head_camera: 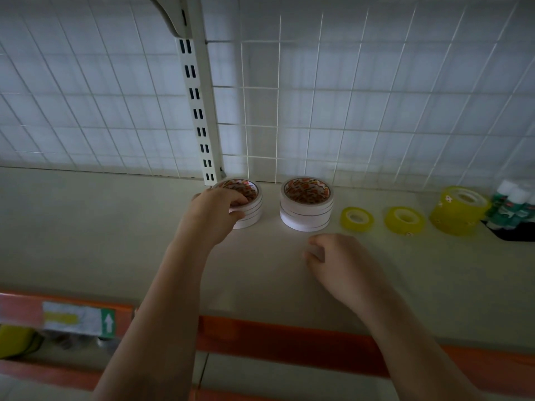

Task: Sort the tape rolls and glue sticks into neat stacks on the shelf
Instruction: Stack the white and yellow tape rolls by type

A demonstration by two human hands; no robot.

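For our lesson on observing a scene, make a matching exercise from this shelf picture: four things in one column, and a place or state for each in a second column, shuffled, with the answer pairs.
Things
1. left stack of white tape rolls
2. right stack of white tape rolls
3. tall stack of yellow tape rolls
4. green glue sticks with white caps

Places or states
A. at the far right edge of the shelf
B. gripped by the left hand
C. just left of the glue sticks
D. untouched, behind the right hand

Pairs: 1-B, 2-D, 3-C, 4-A

Left hand (215, 208) curled and gripping, right hand (337, 257) loosely curled, idle
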